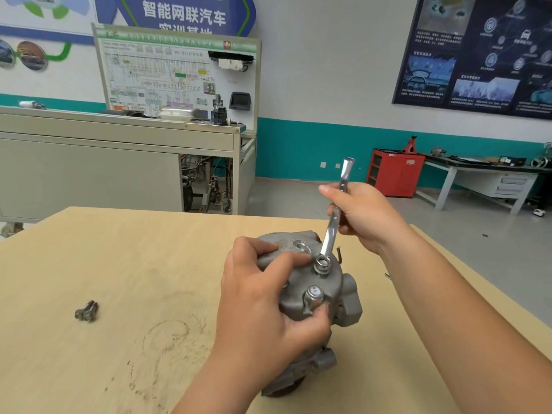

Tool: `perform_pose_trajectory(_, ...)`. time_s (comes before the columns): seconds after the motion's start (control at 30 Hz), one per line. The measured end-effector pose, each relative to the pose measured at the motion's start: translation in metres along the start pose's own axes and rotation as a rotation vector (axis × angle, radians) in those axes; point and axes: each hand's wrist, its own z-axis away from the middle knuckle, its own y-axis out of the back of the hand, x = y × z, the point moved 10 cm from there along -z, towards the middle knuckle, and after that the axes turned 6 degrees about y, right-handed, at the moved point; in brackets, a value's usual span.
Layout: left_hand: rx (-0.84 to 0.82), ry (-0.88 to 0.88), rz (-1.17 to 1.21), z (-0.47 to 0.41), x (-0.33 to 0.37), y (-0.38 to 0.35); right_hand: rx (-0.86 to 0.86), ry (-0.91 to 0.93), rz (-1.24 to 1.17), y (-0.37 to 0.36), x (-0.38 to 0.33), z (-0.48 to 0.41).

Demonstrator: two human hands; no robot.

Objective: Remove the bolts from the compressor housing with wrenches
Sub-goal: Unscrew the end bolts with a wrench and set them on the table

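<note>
A grey metal compressor housing stands on end on the wooden table. My left hand grips its top cover, fingers over the far edge and thumb near a raised hex bolt at the front. A second bolt sticks up further back, with the ring end of a shiny wrench seated over it. My right hand grips the wrench's shaft, which slopes up and away to the right. An open port hole shows on the cover.
A small dark metal part lies on the table to the left. Scuff marks ring the tabletop near the front. Beyond the table stand a grey training bench, a red cabinet and a workbench at the right.
</note>
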Motion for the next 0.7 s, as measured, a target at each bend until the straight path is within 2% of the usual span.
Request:
perform_pose_trajectory(0.1,0.009,0.006,-0.003,0.000,0.000,0.001,-0.022,0.088,0.076,-0.009,-0.013,-0.003)
perform_pose_trajectory(0.23,0.024,-0.008,0.072,0.003,-0.001,0.001,-0.133,0.193,0.187,-0.033,-0.036,-0.007)
perform_pose_trajectory(0.4,0.071,0.004,0.105,0.011,-0.008,0.001,-0.365,0.370,0.344,-0.080,-0.068,0.002)
perform_pose_trajectory(0.53,0.112,0.003,0.163,0.015,-0.015,0.003,-0.575,0.455,0.324,-0.113,-0.087,0.021)
perform_pose_trajectory(0.7,0.143,0.062,0.320,0.021,-0.027,0.003,-0.683,0.656,0.665,-0.136,-0.100,0.038)
